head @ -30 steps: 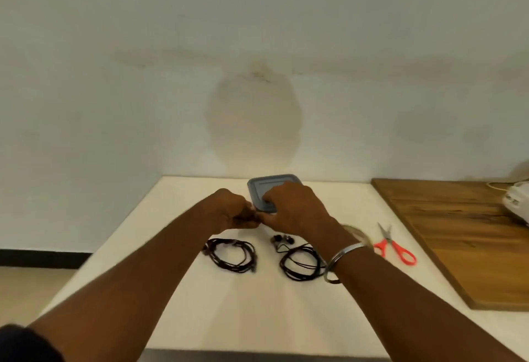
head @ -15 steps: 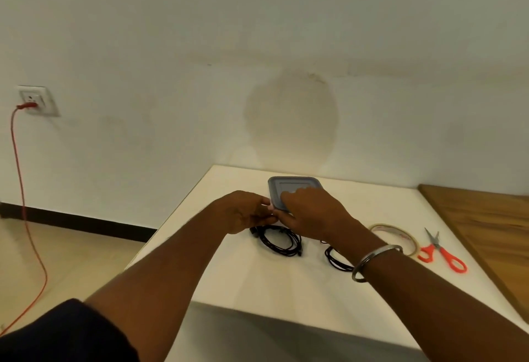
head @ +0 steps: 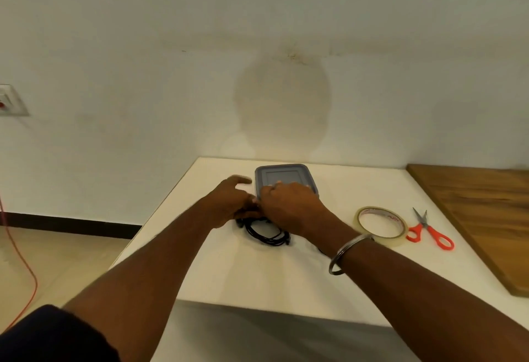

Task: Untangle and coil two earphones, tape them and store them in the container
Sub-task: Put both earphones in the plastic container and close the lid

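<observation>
Grey container (head: 283,180) sits closed at the far side of the white table (head: 229,270), and both hands meet at its near left corner. The right hand (head: 289,204) lies over the container's near edge with its fingers curled onto the top. The left hand (head: 232,201) is just beside it, forefinger stretched toward the container and the other fingers folded in toward the right hand. Blur hides the spot where the hands touch, so I cannot tell whether either one grips the rim, pinches something small, or holds nothing.

One black earphone coil (head: 266,233) lies flat on the table just on the near side of the hands, partly under them, with its longer axis running left to right. The left hand is a little nearer to it. A second coil (head: 322,250) shows only as a sliver under the right forearm, so the right hand is nearer to that one.

Both coils look wound, so storing them seems to be what is left. The container probably has to be opened first. Each coil then has to travel up and away from the person, past where the hands are now. Tape (head: 382,225) and scissors (head: 429,231) lie well to the right.
</observation>
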